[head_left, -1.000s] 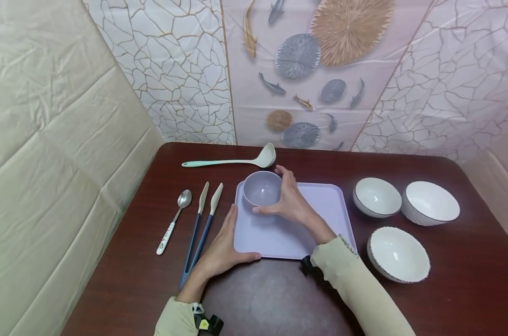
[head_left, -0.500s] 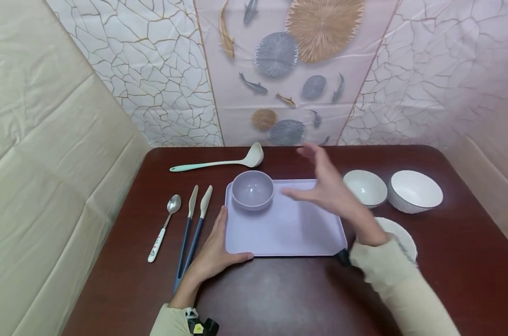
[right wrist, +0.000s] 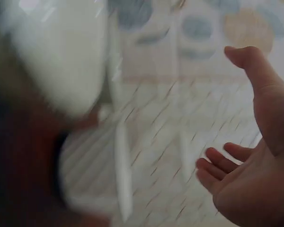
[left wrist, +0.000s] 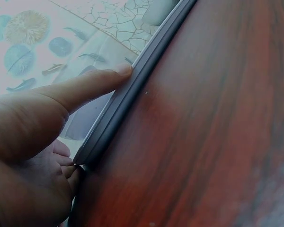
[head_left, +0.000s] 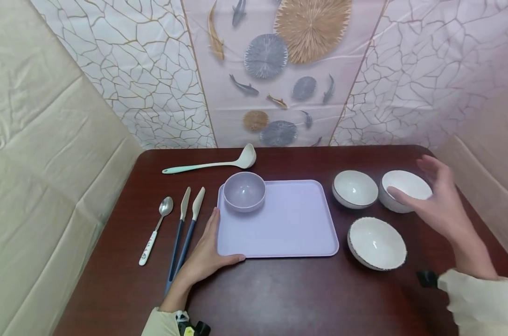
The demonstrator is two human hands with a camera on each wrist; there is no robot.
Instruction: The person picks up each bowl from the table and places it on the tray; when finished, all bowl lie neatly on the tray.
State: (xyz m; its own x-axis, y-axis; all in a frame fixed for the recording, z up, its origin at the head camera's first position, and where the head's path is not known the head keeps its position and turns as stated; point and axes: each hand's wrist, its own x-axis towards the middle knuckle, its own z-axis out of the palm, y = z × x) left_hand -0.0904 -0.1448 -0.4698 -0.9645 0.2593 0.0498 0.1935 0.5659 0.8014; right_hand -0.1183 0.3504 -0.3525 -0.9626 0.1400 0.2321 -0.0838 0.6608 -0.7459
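My left hand [head_left: 205,254] rests against the left end of the lavender tray [head_left: 295,224], thumb along its front edge and fingers along its side. In the left wrist view the thumb touches the rim of that tray [left wrist: 118,111]. A greyish-purple bowl [head_left: 244,192] sits in the tray's far left corner. Over on the right, my right hand [head_left: 444,205] is spread above the white ribbed bowl [head_left: 398,184], its thumb overlapping the bowl in the head view. The right wrist view is blurred; there the hand [right wrist: 251,165] holds nothing and the ribbed bowl [right wrist: 92,165] is apart from it.
A white bowl [head_left: 354,189] stands between tray and ribbed bowl, with a dark-rimmed white bowl [head_left: 377,245] nearer me. Left of the tray lie two blue-handled knives [head_left: 182,238] and a spoon [head_left: 155,231]. Behind is a ladle [head_left: 220,163]. Fabric-covered walls [head_left: 140,84] enclose the table.
My right hand has let go of the purple bowl, leaving it on the tray, and has swung right to the ribbed bowl. My left hand stays at the tray. The head view has shifted slightly.
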